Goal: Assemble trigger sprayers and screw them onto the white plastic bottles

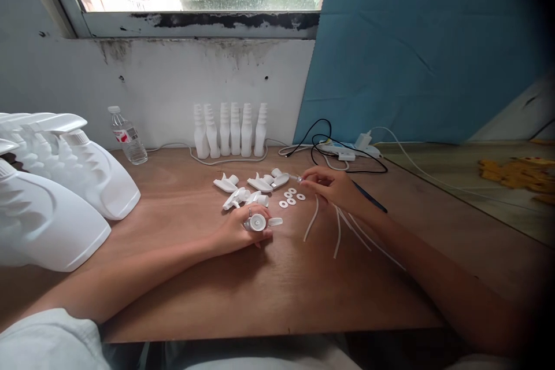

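My left hand (247, 225), a ring on one finger, is closed around a white trigger spray head (258, 222), its round collar opening turned up toward me. To the right, my right hand (327, 184) is pinched at the fingertips on a small clear plastic piece (299, 179), too small to make out fully. Between the hands lie several flat white washers (291, 201). More white trigger spray heads (260, 182) lie in a loose group beyond my left hand. Several thin white tubes (337, 232) lie under and beside my right forearm.
Several narrow white bottles (235, 130) stand against the wall. Large white bottles (52, 208) crowd the left side, near a clear water bottle (129, 137). A power strip (359, 149) and black cable (353, 169) lie at back right, a dark blue pen-like stick (370, 196) by my right wrist.
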### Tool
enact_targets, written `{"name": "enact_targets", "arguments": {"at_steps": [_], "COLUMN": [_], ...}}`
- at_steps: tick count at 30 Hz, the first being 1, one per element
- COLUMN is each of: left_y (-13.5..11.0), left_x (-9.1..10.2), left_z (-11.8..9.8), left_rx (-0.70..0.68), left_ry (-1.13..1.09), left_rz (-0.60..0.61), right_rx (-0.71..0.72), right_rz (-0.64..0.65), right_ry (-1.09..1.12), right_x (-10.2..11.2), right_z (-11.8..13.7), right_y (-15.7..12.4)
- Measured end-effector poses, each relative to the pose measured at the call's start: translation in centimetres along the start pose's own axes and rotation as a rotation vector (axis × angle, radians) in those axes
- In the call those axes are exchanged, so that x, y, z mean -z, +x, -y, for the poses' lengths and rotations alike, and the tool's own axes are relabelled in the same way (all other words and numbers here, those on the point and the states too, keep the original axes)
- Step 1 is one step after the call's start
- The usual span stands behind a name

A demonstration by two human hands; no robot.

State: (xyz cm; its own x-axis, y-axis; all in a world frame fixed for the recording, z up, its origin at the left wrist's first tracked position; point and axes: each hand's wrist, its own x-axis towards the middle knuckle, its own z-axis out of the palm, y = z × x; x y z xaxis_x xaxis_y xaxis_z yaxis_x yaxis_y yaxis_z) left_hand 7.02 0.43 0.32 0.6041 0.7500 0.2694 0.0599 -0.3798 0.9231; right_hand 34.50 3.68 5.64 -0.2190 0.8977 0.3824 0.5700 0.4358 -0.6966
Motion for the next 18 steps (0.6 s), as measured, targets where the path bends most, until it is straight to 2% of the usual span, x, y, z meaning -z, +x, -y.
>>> {"name": "enact_targets", "arguments": {"at_steps": [3, 6, 9, 11, 13, 15, 18], "left_y": [0.0, 0.0, 0.0, -0.1, -0.1, -0.1, 0.0], "left_x": [0.0, 0.0, -0.1, -0.1, -0.2, -0.2, -0.3], "left_z": [-0.2, -0.4, -0.3, -0.1, 0.2, 0.4, 0.6], "left_rx": [-0.027, -0.055, -0.042, -0.029, -0.023, -0.020, -0.025], "left_ry": [0.023, 0.066, 0.072, 0.040, 0.003, -0.027, -0.073], "left_rz": [-0.001, -0.010, -0.010, -0.005, -0.004, -0.012, -0.028], "right_rx": [0.002, 0.027, 0.089, 0.141, 0.194, 0.268, 0.552], "right_rz": [0.051, 0.071, 0.117, 0.148, 0.150, 0.084, -0.042], "right_ry": [0.265, 0.508, 0.596, 0.547, 0.405, 0.201, -0.037], "right_x": [-0.5, -1.2, -1.9, -2.4, -2.9, -3.5, -4.3], "right_z": [2.5, 3.9, 4.7, 5.1, 5.5, 5.8, 5.9], "right_y": [-1.1, -1.9, -2.7, -3.3, -3.8, -4.4, -5.0]}}
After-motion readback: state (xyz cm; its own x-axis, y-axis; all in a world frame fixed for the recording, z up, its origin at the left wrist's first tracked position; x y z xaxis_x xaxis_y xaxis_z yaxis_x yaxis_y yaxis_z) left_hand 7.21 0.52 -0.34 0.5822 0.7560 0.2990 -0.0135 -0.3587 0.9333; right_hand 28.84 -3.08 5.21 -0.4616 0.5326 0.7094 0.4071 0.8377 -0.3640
